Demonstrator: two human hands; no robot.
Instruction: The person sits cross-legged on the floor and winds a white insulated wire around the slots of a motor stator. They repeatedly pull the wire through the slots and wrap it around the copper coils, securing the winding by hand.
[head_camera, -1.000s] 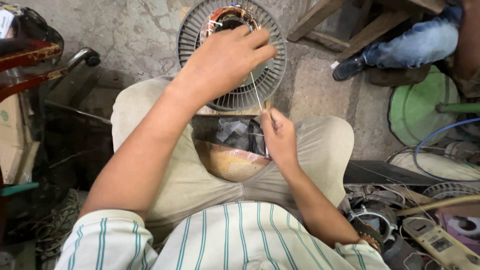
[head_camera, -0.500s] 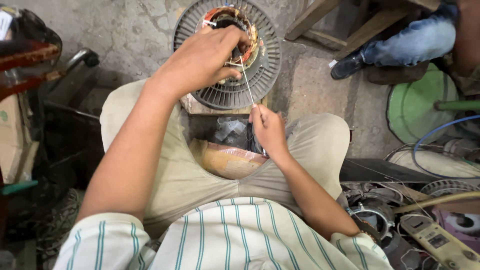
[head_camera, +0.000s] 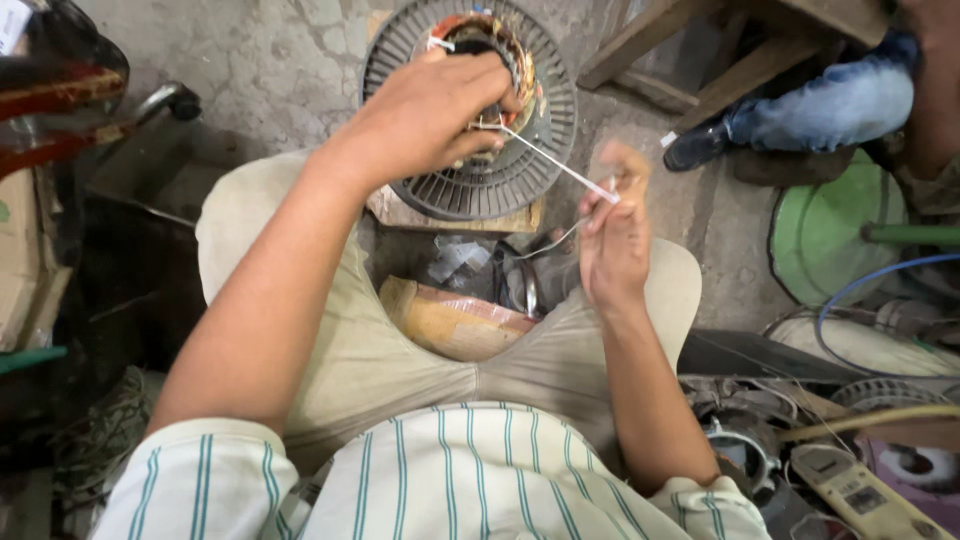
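A seated person in a striped shirt and beige trousers works over a round, slotted motor stator (head_camera: 480, 160) that rests on a wooden block (head_camera: 455, 215) on the concrete floor, just beyond the knees. The left hand (head_camera: 430, 115) lies curled over the stator's copper winding (head_camera: 495, 45) at the far middle of the scene, fingers bent and closed down on the coil where a thin white tie (head_camera: 555, 163) emerges. That tie runs taut, near and to the right, to the right hand (head_camera: 612, 235), whose thumb and fingertips pinch its free end while the remaining fingers stay loosely folded; the hand is blurred. Between the knees sit a brown paper-wrapped bundle (head_camera: 455, 320) and some crumpled plastic. At the far right, another person's leg in blue jeans (head_camera: 820, 105) stretches beside a green round base (head_camera: 830, 235), and motor parts and a yellowish meter (head_camera: 865, 495) crowd the near right corner.
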